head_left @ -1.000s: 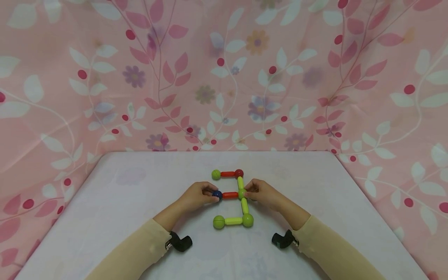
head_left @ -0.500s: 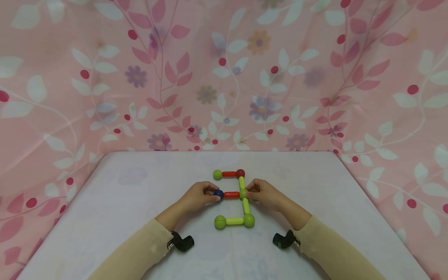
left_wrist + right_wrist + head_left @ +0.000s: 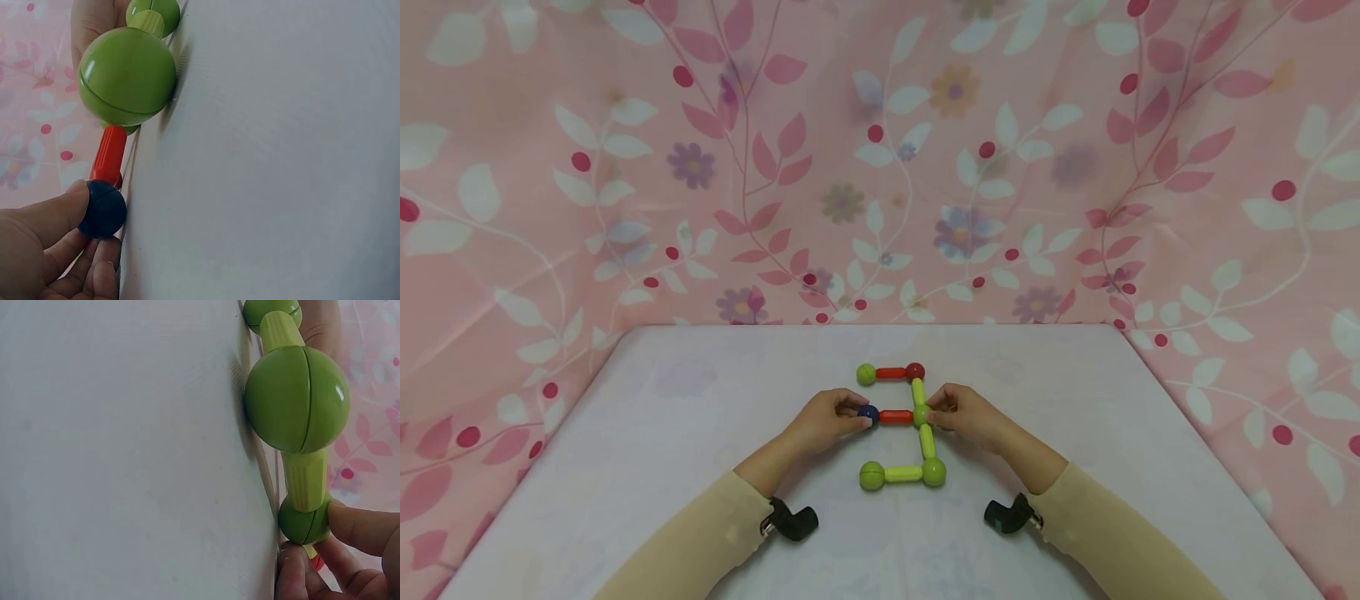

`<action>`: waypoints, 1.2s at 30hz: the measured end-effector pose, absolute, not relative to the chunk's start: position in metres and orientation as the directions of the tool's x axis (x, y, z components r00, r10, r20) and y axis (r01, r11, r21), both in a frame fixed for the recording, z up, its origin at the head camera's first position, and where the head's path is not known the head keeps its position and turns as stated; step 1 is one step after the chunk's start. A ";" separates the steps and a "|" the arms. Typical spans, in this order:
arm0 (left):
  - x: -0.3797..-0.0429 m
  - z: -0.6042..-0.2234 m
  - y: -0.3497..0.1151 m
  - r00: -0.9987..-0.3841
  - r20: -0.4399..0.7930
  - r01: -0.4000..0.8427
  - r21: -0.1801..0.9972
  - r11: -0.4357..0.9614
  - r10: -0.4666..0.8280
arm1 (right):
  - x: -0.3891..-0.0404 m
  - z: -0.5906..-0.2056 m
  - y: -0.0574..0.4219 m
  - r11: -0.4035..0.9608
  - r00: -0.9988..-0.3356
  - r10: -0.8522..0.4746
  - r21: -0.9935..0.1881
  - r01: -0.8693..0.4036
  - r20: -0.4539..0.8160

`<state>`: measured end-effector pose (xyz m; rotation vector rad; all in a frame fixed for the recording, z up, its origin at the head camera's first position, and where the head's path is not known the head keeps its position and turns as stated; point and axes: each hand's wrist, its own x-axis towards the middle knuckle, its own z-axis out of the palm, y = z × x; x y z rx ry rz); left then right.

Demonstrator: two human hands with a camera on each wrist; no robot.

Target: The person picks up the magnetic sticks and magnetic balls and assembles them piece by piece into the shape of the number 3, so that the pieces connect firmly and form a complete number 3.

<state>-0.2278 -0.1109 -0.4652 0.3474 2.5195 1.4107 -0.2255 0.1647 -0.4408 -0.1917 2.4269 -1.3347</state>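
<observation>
A figure of coloured balls and sticks, like a magnetic building set, lies on the table. My left hand (image 3: pixel 823 423) pinches the blue ball (image 3: pixel 105 209) between thumb and fingers, at the left end of the middle red stick (image 3: pixel 896 417). At that stick's other end, my right hand (image 3: pixel 961 412) pinches the middle green ball (image 3: pixel 304 519). Yellow-green sticks run from this ball to a dark red ball (image 3: pixel 915 372) at the back and a green ball (image 3: pixel 934 472) at the front. Each of those has a stick leading left to a green ball.
The white-covered table (image 3: pixel 700 367) stretches to a back edge, with a pink floral curtain (image 3: pixel 880 167) behind it. Black wrist cameras (image 3: pixel 796 521) hang from both beige sleeves (image 3: pixel 700 533) near the front.
The whole scene shifts slightly rightward in the head view from the first frame. Both hands keep their hold, and the figure keeps its shape.
</observation>
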 end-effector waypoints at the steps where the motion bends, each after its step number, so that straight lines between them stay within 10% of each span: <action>1: -0.228 -0.465 -0.111 -0.945 -0.087 0.091 0.856 0.509 0.315 | -0.225 -0.441 0.164 0.544 -0.926 -0.285 -0.837 0.056 -0.247; 36: -0.212 -0.455 -0.132 -0.964 -0.056 0.078 0.876 0.477 0.260 | -0.221 -0.420 0.222 0.570 -0.911 -0.373 -0.818 -0.076 -0.175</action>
